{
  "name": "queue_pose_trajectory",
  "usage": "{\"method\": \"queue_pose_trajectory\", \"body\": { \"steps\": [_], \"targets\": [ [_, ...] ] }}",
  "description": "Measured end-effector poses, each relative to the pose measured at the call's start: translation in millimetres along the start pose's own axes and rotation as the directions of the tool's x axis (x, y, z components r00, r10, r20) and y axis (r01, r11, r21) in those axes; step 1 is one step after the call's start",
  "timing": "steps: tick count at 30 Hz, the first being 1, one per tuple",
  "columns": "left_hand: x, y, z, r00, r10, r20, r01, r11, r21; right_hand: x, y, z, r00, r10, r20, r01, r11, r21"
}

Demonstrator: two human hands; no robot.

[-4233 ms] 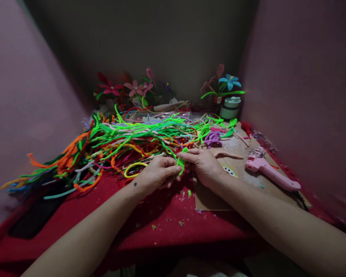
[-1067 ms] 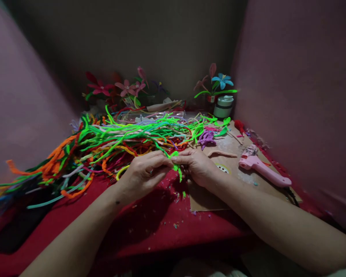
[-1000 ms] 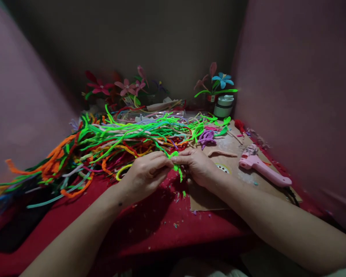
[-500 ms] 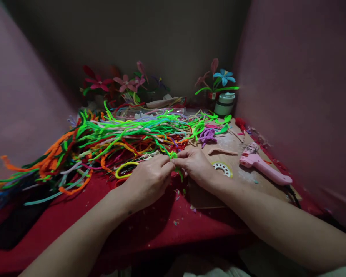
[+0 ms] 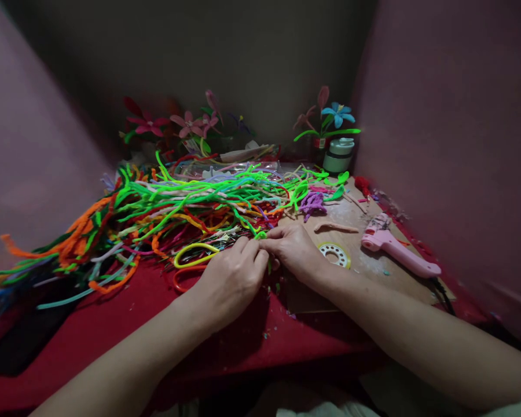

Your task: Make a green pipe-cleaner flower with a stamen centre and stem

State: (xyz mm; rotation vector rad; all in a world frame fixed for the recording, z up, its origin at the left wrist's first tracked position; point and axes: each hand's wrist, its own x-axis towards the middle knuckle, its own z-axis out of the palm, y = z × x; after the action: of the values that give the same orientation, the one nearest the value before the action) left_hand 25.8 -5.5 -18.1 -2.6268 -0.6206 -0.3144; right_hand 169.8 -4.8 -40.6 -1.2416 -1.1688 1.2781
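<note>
Where left hand (image 5: 238, 272) meets right hand (image 5: 294, 250), green strand (image 5: 261, 235), running nearward

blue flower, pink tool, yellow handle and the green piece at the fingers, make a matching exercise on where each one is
1. blue flower
2. pink tool
3. yellow handle
4. green piece

A. on the right of the brown board
B. at the fingers of the left hand and right hand
C. above the pale green jar
D. beside the red handle

Pairs: 1-C, 2-A, 3-D, 4-B
</note>
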Motion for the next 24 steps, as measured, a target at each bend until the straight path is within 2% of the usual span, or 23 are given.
{"method": "queue_pose_trajectory", "body": {
  "steps": [5, 10, 14, 24],
  "targets": [
    [0, 10, -1.4, 1.0, 0.018, -0.025, -0.015, 0.993, 0.114, -2, -3, 2, 0.999, 0.052, -0.001, -0.052, 0.994, 0.092],
    [2, 18, 2.1, 0.999, -0.032, -0.037, 0.039, 0.983, 0.178, -4, -5, 3, 0.997, 0.051, -0.057, -0.047, 0.996, 0.077],
    [1, 22, 7.5, 0.997, -0.053, -0.055, 0.062, 0.98, 0.188, -4, -4, 3, 0.997, 0.003, -0.077, 0.0, 1.0, 0.027],
    [0, 14, 8.2, 0.982, 0.097, -0.162, -0.094, 0.995, 0.028, 1, -1, -1, 1.0, 0.021, -0.008, -0.02, 0.99, 0.138]
  ]
}}
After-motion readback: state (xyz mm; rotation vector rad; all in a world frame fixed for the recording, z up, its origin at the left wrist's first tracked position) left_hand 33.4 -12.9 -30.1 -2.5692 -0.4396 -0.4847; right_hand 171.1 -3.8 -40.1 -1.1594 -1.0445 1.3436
